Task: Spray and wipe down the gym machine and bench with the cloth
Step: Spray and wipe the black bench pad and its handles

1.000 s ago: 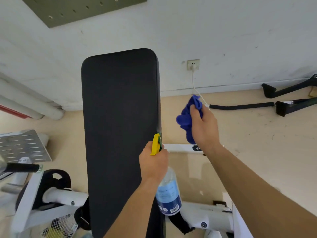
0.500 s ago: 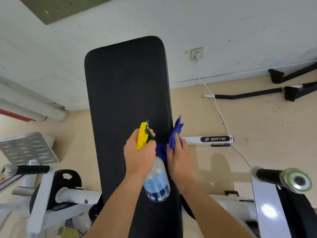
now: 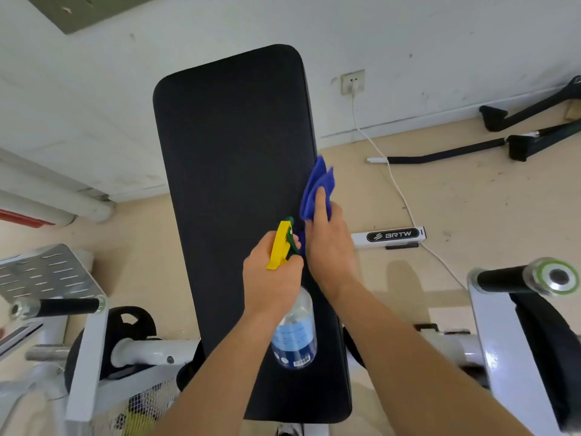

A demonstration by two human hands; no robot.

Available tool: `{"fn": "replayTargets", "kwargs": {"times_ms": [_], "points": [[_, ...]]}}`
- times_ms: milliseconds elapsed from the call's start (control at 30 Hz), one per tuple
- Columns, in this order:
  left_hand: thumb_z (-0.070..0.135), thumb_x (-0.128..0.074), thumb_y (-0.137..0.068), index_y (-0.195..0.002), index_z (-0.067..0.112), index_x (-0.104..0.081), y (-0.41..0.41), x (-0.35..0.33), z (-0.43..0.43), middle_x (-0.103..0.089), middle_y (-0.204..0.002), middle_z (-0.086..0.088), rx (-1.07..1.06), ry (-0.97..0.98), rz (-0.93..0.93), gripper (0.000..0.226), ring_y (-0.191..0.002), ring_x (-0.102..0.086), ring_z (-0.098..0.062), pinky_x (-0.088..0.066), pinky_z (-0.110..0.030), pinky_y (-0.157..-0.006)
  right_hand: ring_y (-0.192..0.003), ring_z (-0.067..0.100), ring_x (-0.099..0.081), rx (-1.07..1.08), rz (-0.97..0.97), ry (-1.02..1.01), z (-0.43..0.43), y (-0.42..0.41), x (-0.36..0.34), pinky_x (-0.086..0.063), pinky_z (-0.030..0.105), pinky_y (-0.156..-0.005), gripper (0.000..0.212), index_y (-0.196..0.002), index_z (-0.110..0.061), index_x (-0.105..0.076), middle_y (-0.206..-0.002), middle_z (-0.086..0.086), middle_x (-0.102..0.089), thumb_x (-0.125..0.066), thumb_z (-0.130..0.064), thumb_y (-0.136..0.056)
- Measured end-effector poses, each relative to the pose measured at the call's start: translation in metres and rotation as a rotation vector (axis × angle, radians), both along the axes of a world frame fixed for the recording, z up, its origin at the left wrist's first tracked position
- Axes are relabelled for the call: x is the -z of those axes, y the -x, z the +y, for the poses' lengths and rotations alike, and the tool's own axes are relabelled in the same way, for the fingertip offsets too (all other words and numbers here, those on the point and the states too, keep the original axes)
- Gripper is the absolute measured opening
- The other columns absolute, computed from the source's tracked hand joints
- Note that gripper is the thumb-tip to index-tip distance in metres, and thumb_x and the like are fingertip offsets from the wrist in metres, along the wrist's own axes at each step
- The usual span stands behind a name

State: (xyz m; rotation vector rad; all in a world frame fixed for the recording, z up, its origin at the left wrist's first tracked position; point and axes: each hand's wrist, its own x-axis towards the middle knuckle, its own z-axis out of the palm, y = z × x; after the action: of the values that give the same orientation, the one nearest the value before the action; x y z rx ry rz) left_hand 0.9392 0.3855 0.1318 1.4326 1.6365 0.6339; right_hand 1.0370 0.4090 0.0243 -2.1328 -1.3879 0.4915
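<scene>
**Head view.** The left hand grips the neck of a clear spray bottle, its fingers curled round the neck just under the yellow trigger. The blue-labelled body of the bottle hangs behind those fingers, toward the wrist, over the near half of the black bench pad.

The right hand lies just beside the left-hand fingers and holds a blue cloth. The index finger lies straight along the cloth, and the other fingers are curled on its lower folds. The cloth touches the pad's right edge, and its free corners stand up beyond the fingertip.

Most of the pad stretches ahead and to the left of both sets of fingers, ending near the white wall.

Right of the right-hand fingers, on the beige floor, are a white bar marked BRTW and a white cable that runs up to a wall socket. Farther right is a black-gripped handle.

Left of the left-hand fingers are a second handle, a slotted metal plate and the white machine frame.
</scene>
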Motion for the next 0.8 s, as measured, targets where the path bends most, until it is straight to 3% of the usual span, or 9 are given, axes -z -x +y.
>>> {"fn": "replayTargets", "kwargs": {"times_ms": [100,200,267,367,433,500,567,667,800], "points": [[-0.001,-0.058,-0.080,-0.086,0.023,-0.071,-0.002,0.006,-0.005,-0.072,-0.083,-0.005,-0.001,0.032,0.008,0.027,-0.067,-0.062,-0.031,-0.058,-0.054,-0.067,-0.088,0.032,-0.061,-0.016,0.030,0.037,-0.079,0.019,0.038,-0.055,0.044,-0.069,0.063,-0.154,-0.015,-0.021,-0.120,0.013,-0.057,-0.039,-0.033,-0.097],[-0.001,-0.056,-0.079,-0.085,0.024,-0.070,-0.007,0.018,-0.020,-0.070,-0.083,-0.008,0.009,0.070,-0.009,0.028,-0.062,-0.054,-0.019,-0.056,-0.049,-0.062,-0.094,0.031,-0.062,-0.084,0.081,0.271,-0.146,0.028,0.056,-0.052,0.042,-0.072,0.056,-0.154,-0.017,-0.027,-0.118,0.007,-0.058,-0.038,-0.040,-0.103],[0.000,-0.056,-0.081,-0.084,0.024,-0.068,-0.012,0.028,-0.032,-0.067,-0.080,-0.011,-0.008,0.099,-0.018,0.027,-0.060,-0.051,-0.016,-0.054,-0.045,-0.059,-0.089,0.032,-0.064,-0.078,0.140,0.344,-0.170,0.014,0.060,-0.052,0.042,-0.069,0.047,-0.146,-0.020,-0.041,-0.108,0.005,-0.061,-0.039,-0.042,-0.104],[0.004,-0.056,-0.082,-0.083,0.025,-0.067,-0.018,0.046,-0.050,-0.064,-0.075,-0.011,-0.055,0.134,-0.001,0.023,-0.060,-0.052,-0.017,-0.054,-0.048,-0.061,-0.075,0.028,-0.061,0.110,0.274,0.232,-0.177,-0.022,0.050,-0.048,0.039,-0.062,0.029,-0.124,-0.022,-0.057,-0.088,0.002,-0.061,-0.044,-0.036,-0.102],[0.008,-0.057,-0.083,-0.081,0.025,-0.065,-0.023,0.057,-0.061,-0.064,-0.075,-0.012,-0.103,0.155,0.016,0.019,-0.060,-0.052,-0.019,-0.052,-0.047,-0.060,-0.072,0.024,-0.057,0.189,0.376,0.157,-0.164,-0.047,0.035,-0.039,0.033,-0.061,0.016,-0.102,-0.023,-0.056,-0.081,-0.001,-0.059,-0.044,-0.033,-0.103],[0.013,-0.058,-0.086,-0.080,0.023,-0.063,-0.032,0.065,-0.070,-0.064,-0.075,-0.012,-0.136,0.164,0.022,0.012,-0.061,-0.052,-0.021,-0.051,-0.046,-0.059,-0.071,0.019,-0.057,0.170,0.420,0.115,-0.143,-0.069,0.015,-0.035,0.031,-0.058,0.018,-0.091,-0.024,-0.053,-0.079,-0.002,-0.059,-0.043,-0.032,-0.104],[0.019,-0.059,-0.089,-0.080,0.020,-0.062,-0.042,0.070,-0.078,-0.063,-0.072,-0.010,-0.176,0.139,0.035,0.009,-0.061,-0.053,-0.020,-0.052,-0.047,-0.059,-0.068,0.010,-0.055,0.119,0.449,0.072,-0.120,-0.083,0.000,-0.033,0.026,-0.055,0.021,-0.090,-0.021,-0.053,-0.077,-0.005,-0.059,-0.043,-0.030,-0.105],[0.015,-0.062,-0.092,-0.077,0.011,-0.057,-0.053,0.076,-0.085,-0.054,-0.064,-0.004,-0.266,0.082,0.052,0.015,-0.057,-0.046,-0.016,-0.047,-0.040,-0.057,-0.070,0.016,-0.057,0.066,0.531,-0.084,-0.089,-0.093,-0.012,-0.037,0.031,-0.061,0.022,-0.090,-0.016,-0.056,-0.076,-0.004,-0.061,-0.043,-0.028,-0.104],[0.015,-0.061,-0.090,-0.073,0.014,-0.054,-0.058,0.077,-0.095,-0.052,-0.061,-0.005,-0.329,0.082,0.069,0.018,-0.057,-0.046,-0.022,-0.051,-0.048,-0.058,-0.078,0.016,-0.054,-0.066,0.596,-0.151,-0.043,-0.091,-0.016,-0.036,0.029,-0.072,0.023,-0.111,-0.013,-0.057,-0.089,-0.001,-0.060,-0.036,-0.023,-0.106]]}}
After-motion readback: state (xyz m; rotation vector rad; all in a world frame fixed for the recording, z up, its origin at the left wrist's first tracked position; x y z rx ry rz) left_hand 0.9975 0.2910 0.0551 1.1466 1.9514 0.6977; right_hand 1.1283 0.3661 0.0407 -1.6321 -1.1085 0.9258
